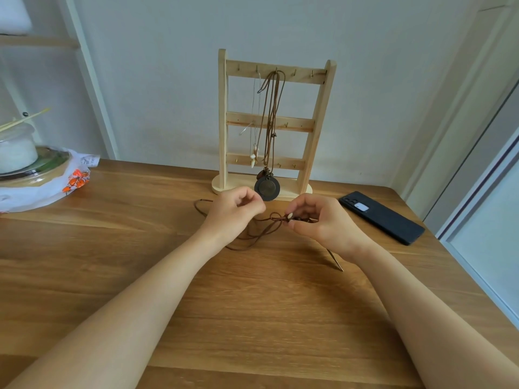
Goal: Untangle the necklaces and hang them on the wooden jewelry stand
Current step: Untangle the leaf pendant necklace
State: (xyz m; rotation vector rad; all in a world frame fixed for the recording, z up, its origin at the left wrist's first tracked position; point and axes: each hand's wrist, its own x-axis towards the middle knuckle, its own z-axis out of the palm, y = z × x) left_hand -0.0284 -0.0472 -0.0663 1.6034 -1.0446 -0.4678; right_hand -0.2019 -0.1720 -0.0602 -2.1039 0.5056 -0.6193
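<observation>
Head view: both hands work just in front of the wooden jewelry stand, which stands upright at the back of the table against the wall. Two pieces already hang from the stand's top rail: a pendant necklace on a brown cord, whose dark round disc reaches down to the base, and, just left of it, a thin beaded necklace with small pale pieces near the lowest rail.

The tangled cord necklace lies on the table just before the stand's base, stretched roughly left to right between the hands. Loose loops sag toward the person, and one end trails out past the right wrist. The right hand, in front of the stand's right foot, pinches the cord at the knot, where a pale bead shows at its fingertips. The left hand, in front of the stand's left foot, has its fingers curled with the cord running beneath it. Whether it actually grips a strand I cannot tell.

The knot sits closer to the right hand, so loosening it probably means the left hand drawing a strand leftward, away from it. A dark phone lies to the right of the stand.
</observation>
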